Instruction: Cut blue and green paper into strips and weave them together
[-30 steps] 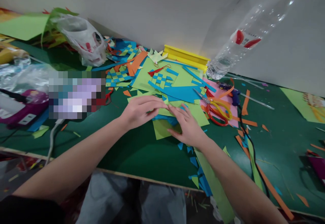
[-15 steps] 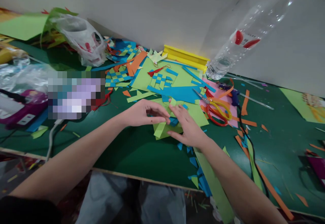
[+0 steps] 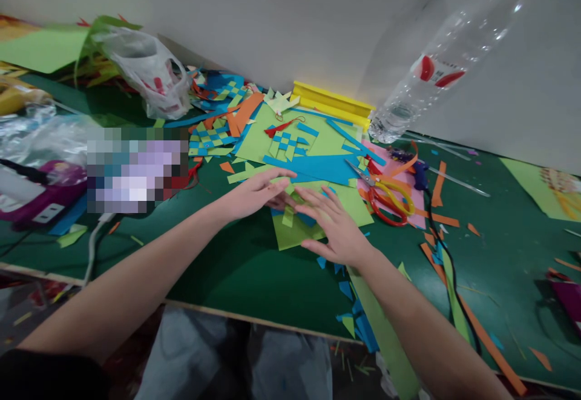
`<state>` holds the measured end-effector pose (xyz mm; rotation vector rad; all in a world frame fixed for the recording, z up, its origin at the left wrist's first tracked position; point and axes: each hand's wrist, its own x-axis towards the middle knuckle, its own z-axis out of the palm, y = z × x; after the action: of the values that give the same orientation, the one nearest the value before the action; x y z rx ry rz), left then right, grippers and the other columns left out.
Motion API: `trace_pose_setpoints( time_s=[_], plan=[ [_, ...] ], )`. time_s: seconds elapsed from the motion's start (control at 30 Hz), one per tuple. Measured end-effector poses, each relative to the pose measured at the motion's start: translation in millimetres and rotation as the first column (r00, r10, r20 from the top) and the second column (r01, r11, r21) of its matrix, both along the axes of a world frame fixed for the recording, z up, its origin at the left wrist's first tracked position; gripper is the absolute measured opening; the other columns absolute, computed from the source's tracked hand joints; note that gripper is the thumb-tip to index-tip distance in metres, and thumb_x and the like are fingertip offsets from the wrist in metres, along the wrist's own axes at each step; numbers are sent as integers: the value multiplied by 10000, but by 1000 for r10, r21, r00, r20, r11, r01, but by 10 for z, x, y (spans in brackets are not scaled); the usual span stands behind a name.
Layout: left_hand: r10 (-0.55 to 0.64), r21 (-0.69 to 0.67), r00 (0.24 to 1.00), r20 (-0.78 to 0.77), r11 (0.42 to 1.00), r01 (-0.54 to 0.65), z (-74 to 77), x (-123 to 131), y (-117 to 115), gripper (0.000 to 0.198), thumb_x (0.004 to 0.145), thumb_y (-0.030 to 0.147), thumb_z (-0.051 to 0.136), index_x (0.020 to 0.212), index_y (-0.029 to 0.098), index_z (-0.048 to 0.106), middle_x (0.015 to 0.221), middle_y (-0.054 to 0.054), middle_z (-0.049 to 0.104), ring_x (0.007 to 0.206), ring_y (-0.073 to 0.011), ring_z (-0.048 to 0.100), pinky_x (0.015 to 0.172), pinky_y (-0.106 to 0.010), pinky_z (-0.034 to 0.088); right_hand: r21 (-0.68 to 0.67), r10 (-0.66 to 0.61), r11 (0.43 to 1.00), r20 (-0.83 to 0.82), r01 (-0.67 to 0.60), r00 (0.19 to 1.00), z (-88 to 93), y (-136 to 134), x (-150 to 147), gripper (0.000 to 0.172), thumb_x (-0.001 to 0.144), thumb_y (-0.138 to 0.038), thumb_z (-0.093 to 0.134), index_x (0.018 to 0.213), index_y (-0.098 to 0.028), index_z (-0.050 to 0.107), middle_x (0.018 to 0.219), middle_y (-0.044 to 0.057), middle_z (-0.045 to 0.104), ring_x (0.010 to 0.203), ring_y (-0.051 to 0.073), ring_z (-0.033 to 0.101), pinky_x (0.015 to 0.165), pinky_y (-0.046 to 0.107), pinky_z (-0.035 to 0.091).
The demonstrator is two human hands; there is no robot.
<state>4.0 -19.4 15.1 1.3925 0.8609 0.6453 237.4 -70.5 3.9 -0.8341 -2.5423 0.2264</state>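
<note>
My left hand (image 3: 256, 195) is open, its fingers stretched out over the left part of a light green paper sheet (image 3: 351, 203). My right hand (image 3: 333, 221) lies across the same sheet from the right, fingers spread and pointing left. The fingertips of both hands meet or overlap; whether they touch cannot be made out. Beneath them are a blue paper piece (image 3: 309, 218) and a short green paper strip (image 3: 287, 216), partly hidden by the fingers. Just behind, a woven blue-and-green paper fish (image 3: 285, 144) rests on another green sheet (image 3: 252, 143).
Scissors (image 3: 393, 203) with red and yellow handles lie right of the hands. A tall plastic bottle (image 3: 436, 70) and a yellow trough-shaped piece (image 3: 333, 106) stand by the wall. To the left are a white plastic bag (image 3: 157, 76) and a blurred-out lilac device (image 3: 140, 170). Paper scraps litter the green table (image 3: 218, 273).
My left hand has opened from a curled, pinched shape, and its fingers now reach flatter to the right. My right hand's fingers have lowered and straightened leftward. The green strip has shifted.
</note>
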Motion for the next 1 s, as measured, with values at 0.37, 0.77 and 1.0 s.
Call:
trace_pose_setpoints(
  time_s=[0.37,0.77,1.0],
  plan=[
    [-47,45,998,-32,998,48,31,-27,-13,710,822,462,707,1398,161,422,946,-105,743,893,-218,713,761,-310,554,-39,66,997,78,-63,995,27,-35,-38,191,908,-359,512,933,-193,603,1577,155,319,1496,254,212,1203,551,217],
    [-173,18,984,-42,985,174,43,15,-48,806,705,225,796,1399,168,392,861,-39,714,807,-164,700,730,-268,550,-36,41,999,129,-37,991,-14,-46,-46,278,896,-438,550,922,-176,640,1603,174,244,1509,286,143,1208,572,196],
    [-96,185,988,-120,976,117,2,8,-22,658,782,242,707,1371,156,426,842,-30,696,812,-156,687,749,-273,543,-1,-6,1000,-53,6,999,23,-60,-43,106,867,-303,560,912,-210,581,1556,162,361,1489,310,224,1157,587,287]
  ],
)
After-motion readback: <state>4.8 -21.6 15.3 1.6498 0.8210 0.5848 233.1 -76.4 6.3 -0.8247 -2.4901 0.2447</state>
